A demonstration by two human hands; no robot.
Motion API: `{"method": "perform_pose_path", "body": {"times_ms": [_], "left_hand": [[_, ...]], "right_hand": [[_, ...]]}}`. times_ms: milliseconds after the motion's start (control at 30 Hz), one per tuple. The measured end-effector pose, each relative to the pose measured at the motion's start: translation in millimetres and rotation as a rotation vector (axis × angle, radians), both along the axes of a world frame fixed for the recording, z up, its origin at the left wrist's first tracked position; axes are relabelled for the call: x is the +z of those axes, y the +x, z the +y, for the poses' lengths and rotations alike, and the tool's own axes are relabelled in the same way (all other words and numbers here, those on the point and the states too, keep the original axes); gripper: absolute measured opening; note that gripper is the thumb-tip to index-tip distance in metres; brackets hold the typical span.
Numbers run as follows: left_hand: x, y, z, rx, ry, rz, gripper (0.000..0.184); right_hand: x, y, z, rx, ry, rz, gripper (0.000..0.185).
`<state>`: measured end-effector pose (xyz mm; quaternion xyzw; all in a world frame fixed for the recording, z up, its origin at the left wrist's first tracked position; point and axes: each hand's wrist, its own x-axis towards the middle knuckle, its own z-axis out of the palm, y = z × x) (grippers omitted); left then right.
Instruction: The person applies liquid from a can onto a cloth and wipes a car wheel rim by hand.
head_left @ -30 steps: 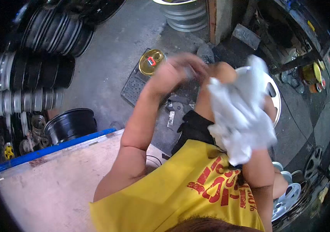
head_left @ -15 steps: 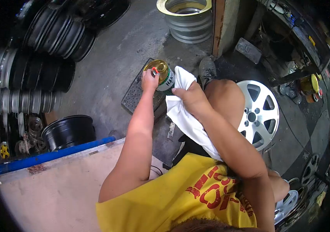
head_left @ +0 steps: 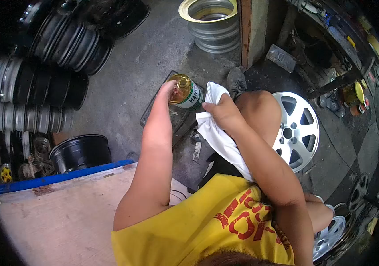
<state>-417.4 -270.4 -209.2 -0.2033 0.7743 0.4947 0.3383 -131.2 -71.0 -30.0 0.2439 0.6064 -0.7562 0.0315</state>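
Observation:
A metal can [head_left: 192,97] with a gold top, a round spout and a white-and-green label stands at the far end of my reach, seeming tilted toward the right. My left hand [head_left: 170,88] grips its left side; the fingers are largely hidden behind it. Bunched in my right hand [head_left: 223,111] is a white cloth [head_left: 219,139], one end poking up beside the can and the rest trailing down toward my lap. Under the can lies a dark, dimpled mat or block [head_left: 150,114]. To the right of my knee rests a silver spoked wheel rim [head_left: 282,141].
Stacked dark rims [head_left: 47,86] line the left side. Nearer is a black rim [head_left: 80,153] beside a blue-edged board [head_left: 78,195]. A silver barrel rim [head_left: 216,35] stands ahead by a post [head_left: 252,35]. Cans [head_left: 353,94] sit at the right.
My left hand has gone from a small red piece at the can's top to the can's side. That red piece no longer shows. The can has tipped slightly; the cloth has shifted right.

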Motion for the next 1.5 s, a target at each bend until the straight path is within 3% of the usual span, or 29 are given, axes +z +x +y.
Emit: {"method": "perform_pose_path", "body": {"times_ms": [33,100,133,167,233,300,400,567,633,867,1067,1500], "left_hand": [[-9.1,-1.3,-3.9,-0.006,-0.005,0.004,0.018],[-18.8,1.6,-5.7,-0.283,-0.314,0.514,0.028],[17.4,24.8,5.3,-0.275,-0.399,0.659,0.044],[45.7,34.4,11.2,-0.283,-0.397,0.659,0.044],[91.6,51.5,14.6,-0.558,-0.530,0.908,0.048],[144.8,74.8,20.6,-0.611,-0.552,0.951,0.048],[224.9,114.8,29.0,-0.695,-0.603,1.045,0.046],[276.9,147.6,26.7,-0.753,-0.632,1.257,0.047],[288.7,157.4,29.3,-0.772,-0.609,1.316,0.046],[299.8,188.0,43.6,-0.854,-0.648,1.579,0.040],[310.1,195.0,51.9,-0.898,-0.767,1.583,0.038],[303.2,191.6,63.7,-0.950,-0.740,1.602,0.031]], "right_hand": [[-2.4,0.9,-0.8,0.028,0.092,-0.011,0.049],[-2.3,4.7,-0.9,0.051,0.185,-0.017,0.045],[-0.5,9.5,-1.9,0.123,0.446,0.089,0.046],[0.6,14.5,-4.1,0.199,0.705,0.189,0.047],[6.3,18.7,-9.6,0.241,0.711,0.152,0.039],[16.9,18.0,-15.0,0.480,0.870,0.032,0.027],[6.4,19.2,-25.6,0.508,0.972,0.103,0.020],[3.0,16.1,-32.1,0.576,1.082,0.161,0.019],[-2.9,15.7,-34.8,0.543,1.161,0.271,0.015],[4.9,21.4,-39.0,0.508,1.174,0.247,0.017],[7.8,20.8,-37.2,0.466,1.145,0.280,0.013],[9.1,18.2,-32.1,0.473,1.004,0.228,0.018]]}}
